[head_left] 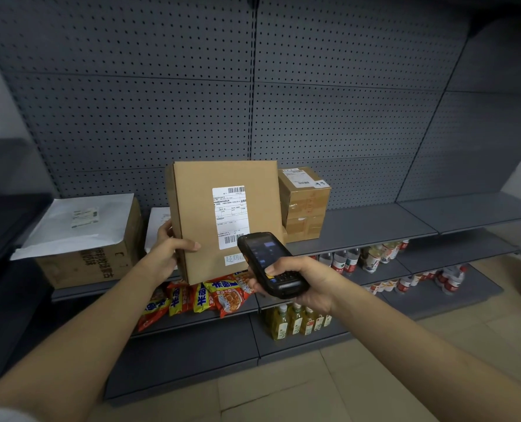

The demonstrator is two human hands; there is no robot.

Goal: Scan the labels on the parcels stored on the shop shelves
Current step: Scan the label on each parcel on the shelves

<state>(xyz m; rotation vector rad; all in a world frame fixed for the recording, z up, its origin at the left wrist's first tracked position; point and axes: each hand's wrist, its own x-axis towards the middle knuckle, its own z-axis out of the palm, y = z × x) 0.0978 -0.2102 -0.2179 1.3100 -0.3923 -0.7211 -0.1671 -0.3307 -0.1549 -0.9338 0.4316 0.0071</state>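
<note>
My left hand (169, 249) grips the left edge of a flat brown cardboard parcel (201, 214), held upright in front of the shelf with its white shipping label (230, 214) facing me. My right hand (303, 284) holds a black handheld scanner (268, 266), thumb on its keypad, its top end pointing at the label's lower barcode. On the grey shelf (374, 223) behind stand a taped brown box (306, 205) with a label on top, a white mailer bag (73, 226) lying on a large carton (101, 260), and another white parcel (157, 223) partly hidden by the held one.
Grey pegboard backs the shelving. On the lower shelves lie orange and yellow snack packets (198, 296), yellow drink bottles (295, 321) and water bottles (344, 260). A dark counter (6, 208) juts in at the left. The right part of the parcel shelf is bare; tiled floor below.
</note>
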